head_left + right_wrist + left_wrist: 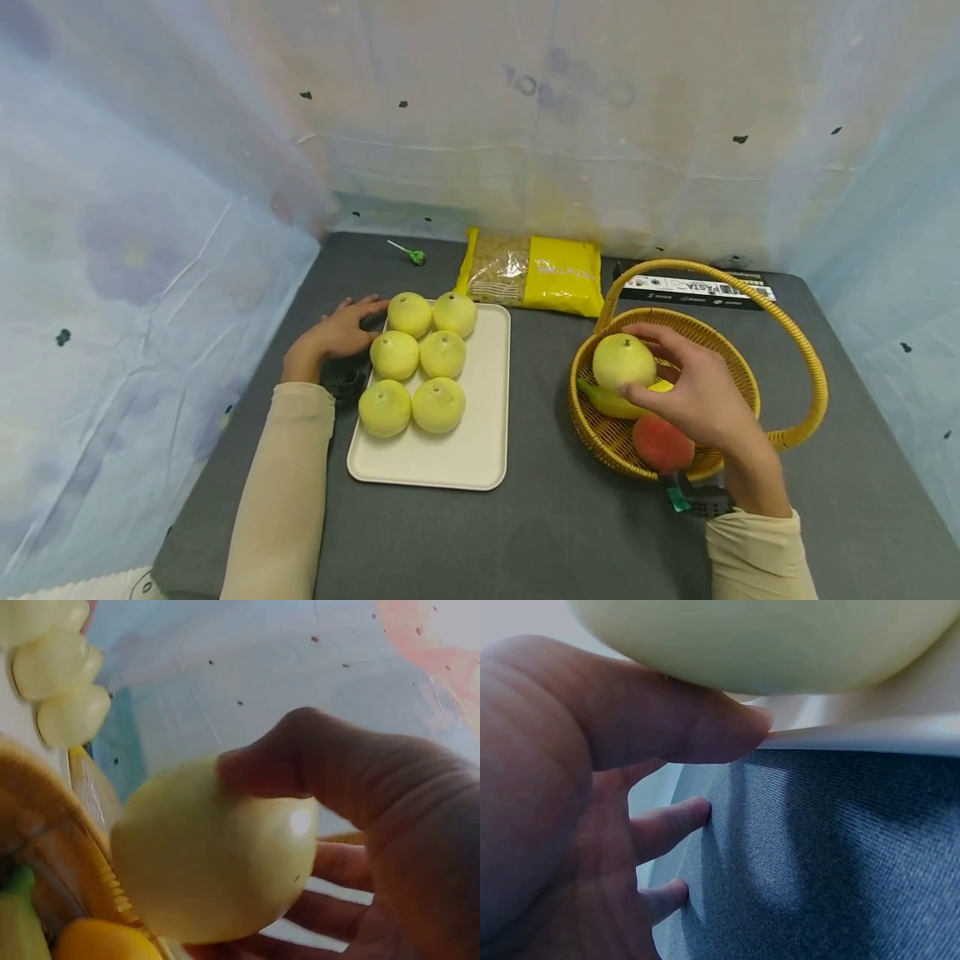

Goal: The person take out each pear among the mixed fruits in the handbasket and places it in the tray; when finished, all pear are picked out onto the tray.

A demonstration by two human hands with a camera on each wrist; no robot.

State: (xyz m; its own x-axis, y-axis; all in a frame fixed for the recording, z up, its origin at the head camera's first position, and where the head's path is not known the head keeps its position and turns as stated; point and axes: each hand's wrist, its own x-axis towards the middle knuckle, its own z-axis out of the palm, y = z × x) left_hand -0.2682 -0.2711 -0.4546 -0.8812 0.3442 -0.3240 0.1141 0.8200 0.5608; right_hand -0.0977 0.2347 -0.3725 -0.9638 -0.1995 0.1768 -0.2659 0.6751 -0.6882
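Note:
My right hand (701, 387) holds a round yellow-green fruit (624, 362) with a short stem, thumb on one side and fingers on the other. It is over the wicker basket (592, 437), where a banana (611, 403) and a red peach-like fruit (663, 444) lie. The right wrist view also shows an orange-yellow fruit (105, 942) there. My left hand (341, 333) rests at the left edge of a cream tray (480, 417), its thumb (705, 727) by the rim under a fruit (780, 645), other fingers spread on the cloth. Several matching yellow-green fruits (438, 406) stand on the tray in two columns.
Behind the tray lies a yellow pasta bag (562, 275), with a green lollipop (415, 256) to its left. A black-and-white pasta box (693, 289) lies behind the basket, whose tall handle (806, 350) arches to the right. Hanging sheets (525, 167) enclose the grey table (555, 517).

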